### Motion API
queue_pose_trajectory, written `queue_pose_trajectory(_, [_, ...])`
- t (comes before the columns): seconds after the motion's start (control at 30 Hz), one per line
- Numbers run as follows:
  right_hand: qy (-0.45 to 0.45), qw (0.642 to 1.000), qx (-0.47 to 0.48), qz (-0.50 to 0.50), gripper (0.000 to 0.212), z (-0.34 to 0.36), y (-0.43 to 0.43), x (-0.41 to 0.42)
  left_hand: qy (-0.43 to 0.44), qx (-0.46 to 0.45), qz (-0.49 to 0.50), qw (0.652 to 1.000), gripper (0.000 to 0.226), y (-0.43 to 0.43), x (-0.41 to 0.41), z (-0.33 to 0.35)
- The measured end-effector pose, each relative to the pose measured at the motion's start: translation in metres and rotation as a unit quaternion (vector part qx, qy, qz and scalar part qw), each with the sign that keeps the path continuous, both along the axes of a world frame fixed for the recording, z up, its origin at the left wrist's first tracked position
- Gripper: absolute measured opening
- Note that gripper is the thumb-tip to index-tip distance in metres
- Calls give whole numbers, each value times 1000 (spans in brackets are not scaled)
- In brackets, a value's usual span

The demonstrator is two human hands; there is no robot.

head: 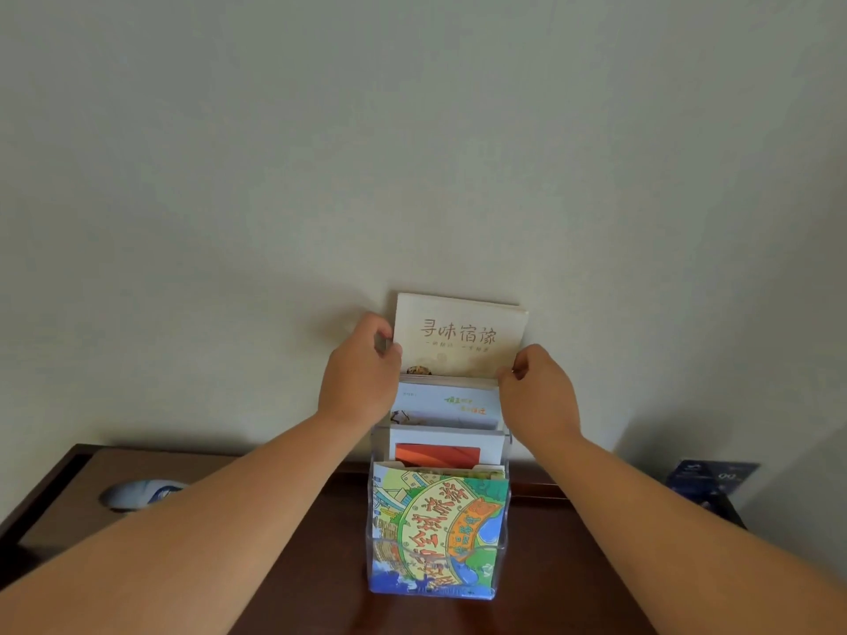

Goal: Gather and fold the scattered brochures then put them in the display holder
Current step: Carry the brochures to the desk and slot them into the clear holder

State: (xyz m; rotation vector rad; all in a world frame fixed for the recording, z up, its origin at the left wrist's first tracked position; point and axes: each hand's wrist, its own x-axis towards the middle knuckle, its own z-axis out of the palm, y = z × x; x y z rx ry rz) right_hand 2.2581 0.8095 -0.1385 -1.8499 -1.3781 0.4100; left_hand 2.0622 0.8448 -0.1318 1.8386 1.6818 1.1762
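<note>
A clear tiered display holder (503,549) stands on a dark wooden table against the wall. Its front tier holds a colourful cartoon brochure (437,529). Behind it sit a white brochure with an orange panel (440,451) and a pale blue one (447,403). A beige brochure (458,334) with brown lettering stands upright in the rearmost tier, rising above the others. My left hand (360,373) pinches its left edge and my right hand (538,394) pinches its lower right edge.
The dark wooden table (311,579) meets a plain pale wall. A white and blue object (142,492) lies at the left on a lighter brown surface. A dark blue printed item (710,485) leans at the right by the wall corner.
</note>
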Motion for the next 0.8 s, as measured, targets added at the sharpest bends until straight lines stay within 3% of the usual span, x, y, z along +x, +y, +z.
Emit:
queue_pose_trajectory(0.17, [-7, 1000, -21, -4, 8, -1, 3, -2, -37, -63, 31, 997, 14, -5, 3, -8])
queue_pose_trajectory(0.57, [-30, 993, -112, 12, 39, -6, -1, -12, 33, -116, 7, 993, 40, -12, 7, -20])
queue_pose_trajectory(0.8, [-14, 995, -100, 12, 33, -12, -14, -16, 52, -97, -2, 994, 43, -15, 5, -12])
